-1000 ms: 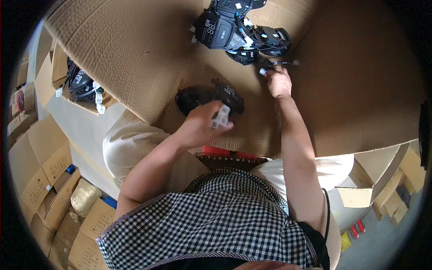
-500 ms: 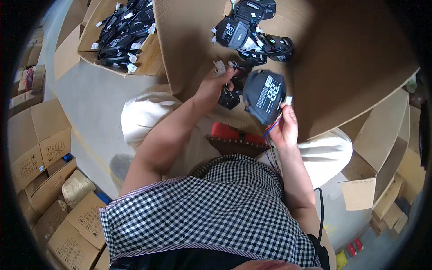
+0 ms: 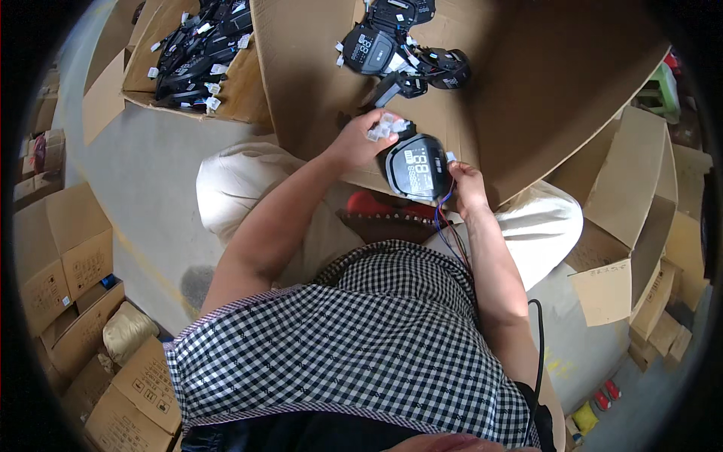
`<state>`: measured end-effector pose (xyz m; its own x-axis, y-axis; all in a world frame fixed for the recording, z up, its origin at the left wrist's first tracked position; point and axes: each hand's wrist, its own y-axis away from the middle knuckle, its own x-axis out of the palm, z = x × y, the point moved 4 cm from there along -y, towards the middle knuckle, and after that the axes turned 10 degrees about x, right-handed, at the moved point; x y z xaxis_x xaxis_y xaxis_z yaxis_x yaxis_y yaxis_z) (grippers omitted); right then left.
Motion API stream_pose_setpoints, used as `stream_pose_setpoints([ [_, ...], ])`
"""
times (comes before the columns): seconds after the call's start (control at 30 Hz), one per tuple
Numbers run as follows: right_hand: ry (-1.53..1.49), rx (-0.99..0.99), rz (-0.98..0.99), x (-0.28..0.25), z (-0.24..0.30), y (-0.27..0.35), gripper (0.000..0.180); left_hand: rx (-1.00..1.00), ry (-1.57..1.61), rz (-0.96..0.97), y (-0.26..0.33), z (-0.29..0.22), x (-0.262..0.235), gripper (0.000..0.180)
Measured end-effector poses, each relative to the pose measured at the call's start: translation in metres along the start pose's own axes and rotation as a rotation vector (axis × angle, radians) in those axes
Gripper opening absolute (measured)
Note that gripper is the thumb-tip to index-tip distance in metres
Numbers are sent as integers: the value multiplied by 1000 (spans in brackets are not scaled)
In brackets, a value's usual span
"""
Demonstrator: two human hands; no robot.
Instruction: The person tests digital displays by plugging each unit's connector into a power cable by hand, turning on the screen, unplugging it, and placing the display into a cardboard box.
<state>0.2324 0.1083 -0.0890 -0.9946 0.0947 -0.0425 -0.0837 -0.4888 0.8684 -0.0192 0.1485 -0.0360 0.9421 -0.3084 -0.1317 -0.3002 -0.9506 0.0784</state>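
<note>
Hands are working one display unit (image 3: 416,166) at upper centre: left hand (image 3: 354,139) pinching its white connectors (image 3: 385,128), right hand (image 3: 467,181) gripping its edge; finished-looking units (image 3: 392,45) are lying above, wires (image 3: 446,226) dangling loose

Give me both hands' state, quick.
Left hand: closed on white connectors at the top of the black display unit.
Right hand: closed on the display unit's right edge, by its wires.

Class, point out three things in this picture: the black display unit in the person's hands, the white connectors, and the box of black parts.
black display unit (image 3: 418,167), head view, on its lit screen face.
white connectors (image 3: 385,128), head view, on the bunch at the left hand's fingertips.
box of black parts (image 3: 239,90), head view, on its bare cardboard flap.
</note>
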Motion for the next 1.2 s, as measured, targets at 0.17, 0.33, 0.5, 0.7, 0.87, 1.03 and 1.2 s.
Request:
stream_pose_setpoints([
  [0.17, 260, -279, 139, 21, 37, 25, 23, -63, 9, 145, 3, 13, 0, 31],
  [0.33, 137, -8, 384, 65, 59, 59, 18, -32, -45, 158, 4, 0, 3, 32],
  [0.5, -31, 85, 397, 79, 47, 64, 20, 79, -300, 51, 10, 1, 5, 46],
  [0.7, -177, 191, 382, 76, 39, 72, 20, 51, -671, 30, 16, -19, 15, 39],
  [0.87, -250, 274, 372, 75, 31, 74, 19, 201, -842, 21, 20, -31, 20, 27],
  [1.03, -417, 517, 592, 71, 21, 72, 17, 374, -976, 56, 22, -31, 24, 16],
  [1.2, -420, 592, 536, 69, -12, 74, 16, 528, -1054, 190, 31, -36, 33, 8],
])
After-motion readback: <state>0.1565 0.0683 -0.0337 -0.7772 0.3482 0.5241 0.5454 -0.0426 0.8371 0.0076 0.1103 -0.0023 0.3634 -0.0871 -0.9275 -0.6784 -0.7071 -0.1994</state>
